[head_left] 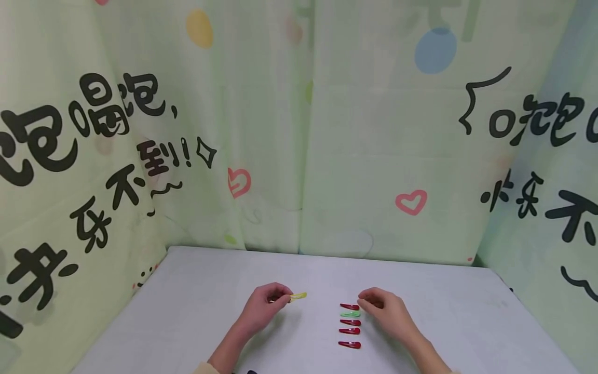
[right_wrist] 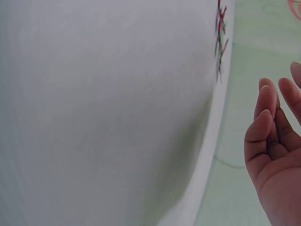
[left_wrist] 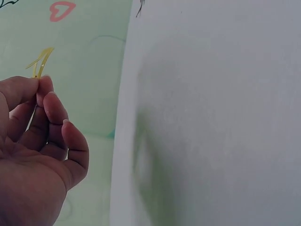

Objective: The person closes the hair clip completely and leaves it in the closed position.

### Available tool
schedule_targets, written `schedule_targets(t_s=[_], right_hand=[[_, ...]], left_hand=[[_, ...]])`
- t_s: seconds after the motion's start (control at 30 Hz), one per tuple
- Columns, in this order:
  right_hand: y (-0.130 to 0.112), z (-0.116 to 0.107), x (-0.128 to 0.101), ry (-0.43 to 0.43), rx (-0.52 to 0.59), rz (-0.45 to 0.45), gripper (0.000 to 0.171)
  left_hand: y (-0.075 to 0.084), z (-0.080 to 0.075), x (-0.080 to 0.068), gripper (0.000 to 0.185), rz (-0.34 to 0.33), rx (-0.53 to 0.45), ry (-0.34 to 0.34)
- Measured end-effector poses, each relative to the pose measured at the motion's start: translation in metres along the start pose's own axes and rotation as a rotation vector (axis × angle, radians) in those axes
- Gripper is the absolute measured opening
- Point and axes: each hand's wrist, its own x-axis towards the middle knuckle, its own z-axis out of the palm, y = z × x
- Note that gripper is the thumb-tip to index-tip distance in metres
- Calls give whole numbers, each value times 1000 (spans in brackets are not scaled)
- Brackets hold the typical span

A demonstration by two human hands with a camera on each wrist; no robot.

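Note:
My left hand (head_left: 266, 306) pinches a yellow snap hair clip (head_left: 299, 296) between thumb and fingertips, above the table. In the left wrist view the clip (left_wrist: 45, 59) sticks up from the fingertips, its two prongs spread apart. To the right lies a column of hair clips: a red one (head_left: 349, 307) at the far end, a green one (head_left: 350, 314) just below it, then more red ones, the nearest being a red clip (head_left: 349, 345). Beside the far end of the column hovers my right hand (head_left: 385, 311), fingers loosely bent, holding nothing; its thumb and fingertips (right_wrist: 266, 96) are apart.
The white table (head_left: 196, 291) reaches back to a pale green printed curtain (head_left: 355, 130), which also hangs at both sides. A small dark object (head_left: 252, 372) shows at the bottom edge of the head view, mostly cut off.

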Motion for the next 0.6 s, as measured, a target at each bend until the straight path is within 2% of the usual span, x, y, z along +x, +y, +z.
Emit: schedule_targets(t_s=[0.17,0.3,0.43,0.6], right_hand=[[-10,-2,-6,20,49,-16,17],[-20,-2,-10,21,92,-38,18],[-29,-2,-15,13,139,-64,18],[-38,1,-20,18,174,-86,15]], left_hand=[[6,5,-3,11,-23,-75,17],[16,10,-4,11,-15,-127,13],[26,15,-5,11,2,-137,4],[31,18,-8,11,-5,-125,-10]])
